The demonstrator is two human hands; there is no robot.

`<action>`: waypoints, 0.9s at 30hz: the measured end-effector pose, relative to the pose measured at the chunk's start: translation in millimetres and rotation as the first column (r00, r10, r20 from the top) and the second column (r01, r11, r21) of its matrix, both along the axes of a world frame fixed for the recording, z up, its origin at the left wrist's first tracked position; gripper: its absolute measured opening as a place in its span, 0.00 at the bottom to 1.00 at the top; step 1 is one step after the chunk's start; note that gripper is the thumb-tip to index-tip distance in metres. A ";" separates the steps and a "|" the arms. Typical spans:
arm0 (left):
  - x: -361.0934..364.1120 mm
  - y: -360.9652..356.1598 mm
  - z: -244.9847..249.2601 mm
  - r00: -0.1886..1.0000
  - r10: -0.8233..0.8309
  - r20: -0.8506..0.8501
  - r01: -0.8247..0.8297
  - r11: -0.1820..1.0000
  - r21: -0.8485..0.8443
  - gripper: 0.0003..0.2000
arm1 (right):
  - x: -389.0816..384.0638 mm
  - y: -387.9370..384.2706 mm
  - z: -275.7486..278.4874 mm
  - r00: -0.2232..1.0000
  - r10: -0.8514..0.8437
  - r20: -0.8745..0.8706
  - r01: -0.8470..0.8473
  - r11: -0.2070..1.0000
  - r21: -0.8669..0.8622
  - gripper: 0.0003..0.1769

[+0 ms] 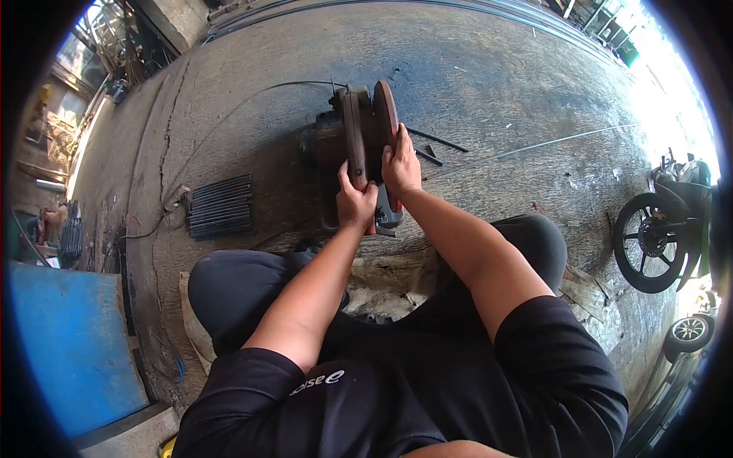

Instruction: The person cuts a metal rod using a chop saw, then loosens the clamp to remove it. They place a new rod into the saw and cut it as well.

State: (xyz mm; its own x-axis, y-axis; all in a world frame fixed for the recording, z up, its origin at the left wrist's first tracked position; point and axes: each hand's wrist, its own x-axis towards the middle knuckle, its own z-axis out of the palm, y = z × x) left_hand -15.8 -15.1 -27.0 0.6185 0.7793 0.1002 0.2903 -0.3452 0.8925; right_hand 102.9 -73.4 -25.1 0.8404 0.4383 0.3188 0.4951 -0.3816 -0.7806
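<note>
In front of my crossed legs stands a dark, worn machine that looks like a cut-off saw (330,141). A long brown bar (353,133) runs along its top, and my left hand (357,204) is closed around the near end of it. Beside the bar, a reddish-brown disc (385,107) stands upright, seen nearly edge-on. My right hand (402,166) rests along the disc's right side, its fingers stretched out and lying flat. The lower part of the disc is partly covered by my hands.
A bundle of dark rods (220,207) lies left of the machine, near a cable. Two short dark bars (437,139) and a long thin rod (527,149) are on the right. A motorcycle wheel (649,243) stands far right; a blue panel (76,343) is at lower left.
</note>
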 end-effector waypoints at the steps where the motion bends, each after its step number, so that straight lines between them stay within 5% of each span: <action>1: -0.1 0.1 -0.2 1.000 0.002 0.007 -0.002 1.000 0.010 0.35 | 0.1 0.2 0.0 1.000 0.004 -0.009 -0.004 1.000 0.004 0.35; 23: -2.6 -1.7 8.8 0.999 -0.010 -0.043 0.006 0.996 -0.087 0.35 | -0.5 2.0 -2.8 0.997 -0.046 0.067 0.046 0.999 0.001 0.32; 27: -2.0 -0.8 5.4 1.000 -0.008 -0.029 0.006 0.998 -0.061 0.35 | -2.3 0.0 3.5 0.999 -0.010 -0.038 0.010 1.000 -0.003 0.32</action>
